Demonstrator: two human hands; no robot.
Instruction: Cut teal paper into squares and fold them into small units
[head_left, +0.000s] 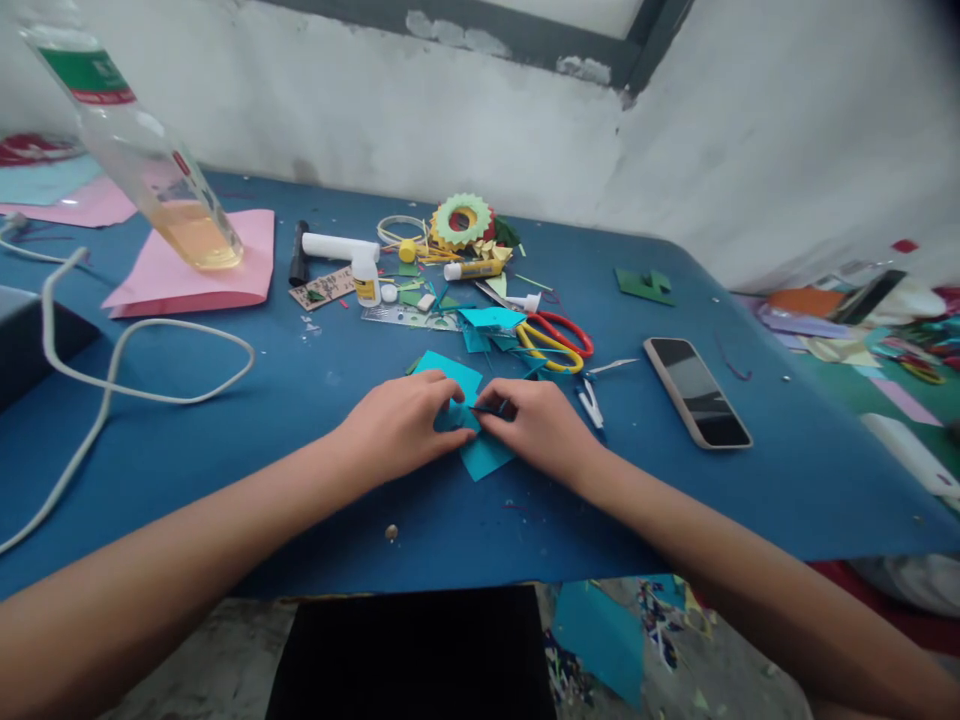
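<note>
Both my hands rest on a teal paper sheet [484, 455] lying on the blue table [315, 400]. My left hand [405, 420] is curled, its fingertips pressing the sheet's upper part. My right hand [536, 420] is curled too, pinching a thin dark strip [487, 408] between thumb and fingers right where the two hands meet. The paper's middle is hidden under my fingers.
Scissors with red and yellow handles [555, 340], teal scraps [491, 325], glue bottles [366, 277], a green paper ring [463, 220] lie beyond my hands. A phone [697, 390] lies right. A tilted bottle [142, 160] stands on pink paper [195, 270]; a white cable [112, 370] loops left.
</note>
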